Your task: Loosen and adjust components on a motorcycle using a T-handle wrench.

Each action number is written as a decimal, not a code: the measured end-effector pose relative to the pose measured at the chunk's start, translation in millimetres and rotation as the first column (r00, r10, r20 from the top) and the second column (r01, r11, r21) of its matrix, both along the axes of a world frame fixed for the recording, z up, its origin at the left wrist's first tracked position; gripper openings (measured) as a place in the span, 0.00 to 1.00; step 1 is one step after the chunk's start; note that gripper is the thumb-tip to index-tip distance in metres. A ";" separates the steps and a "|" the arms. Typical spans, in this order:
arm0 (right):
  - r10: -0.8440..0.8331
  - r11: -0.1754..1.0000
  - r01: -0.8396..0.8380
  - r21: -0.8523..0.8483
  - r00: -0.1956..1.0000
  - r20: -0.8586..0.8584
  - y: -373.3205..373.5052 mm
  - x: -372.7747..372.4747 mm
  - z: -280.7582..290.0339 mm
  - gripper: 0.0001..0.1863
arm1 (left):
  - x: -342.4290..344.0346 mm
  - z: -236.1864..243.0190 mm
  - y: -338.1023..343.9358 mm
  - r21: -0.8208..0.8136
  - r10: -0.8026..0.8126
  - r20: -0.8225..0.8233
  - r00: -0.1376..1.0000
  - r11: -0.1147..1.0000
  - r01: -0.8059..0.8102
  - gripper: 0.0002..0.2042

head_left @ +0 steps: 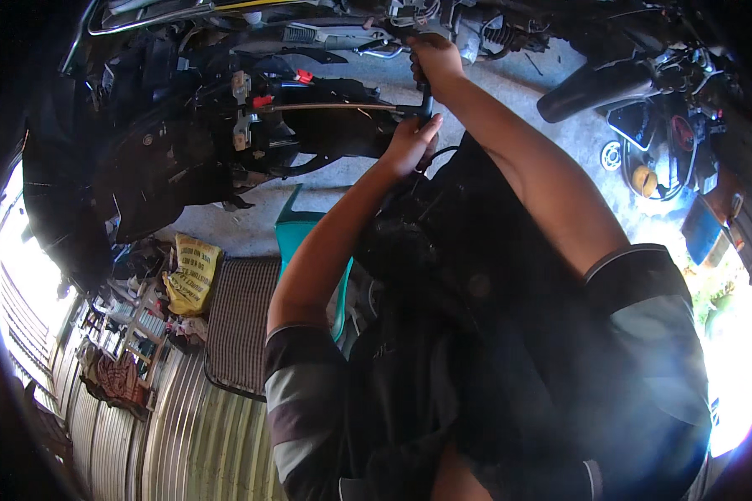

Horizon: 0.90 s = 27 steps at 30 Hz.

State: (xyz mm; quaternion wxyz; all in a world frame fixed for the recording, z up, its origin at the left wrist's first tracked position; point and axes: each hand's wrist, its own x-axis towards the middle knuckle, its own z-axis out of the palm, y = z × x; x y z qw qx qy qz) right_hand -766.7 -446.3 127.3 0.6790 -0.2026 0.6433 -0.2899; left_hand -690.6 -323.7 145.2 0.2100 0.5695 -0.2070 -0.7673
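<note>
Near the top centre, my right hand [439,60] is closed around the upper part of a black bar-like piece [427,102]. My left hand [409,147] is at its lower end, fingers curled and thumb pointing up; what lies inside those fingers is mostly hidden. A thin metal rod [334,106] runs left from the black piece toward a dark motorcycle body [163,159] with metal brackets and red bits. Beyond my right hand are metal motorcycle parts [472,37], including a coil spring [500,33].
A dark muffler-like cylinder [593,93] and loose round parts [612,156] lie on the right. A green plastic stool [297,230] stands by my left arm, near a yellow sack [192,275] and a checked pad [241,313]. Corrugated sheeting [188,426] lines the lower left.
</note>
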 end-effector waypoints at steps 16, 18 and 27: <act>-0.072 0.955 0.050 0.294 0.995 0.064 -23.7 0.9 18.1 0.23 | -22.0 -38.8 19.6 -0.682 0.298 0.473 0.829 0.720 0.130 0.13; -0.056 0.950 0.046 0.310 0.998 0.023 -24.3 0.0 10.4 0.23 | -24.8 -40.4 20.1 -0.652 0.305 0.542 0.783 0.741 0.163 0.15; 0.079 0.954 -0.086 0.286 0.996 0.035 -27.8 -8.1 -10.3 0.16 | -29.7 -32.3 23.1 -0.508 0.278 0.691 0.668 0.844 0.174 0.17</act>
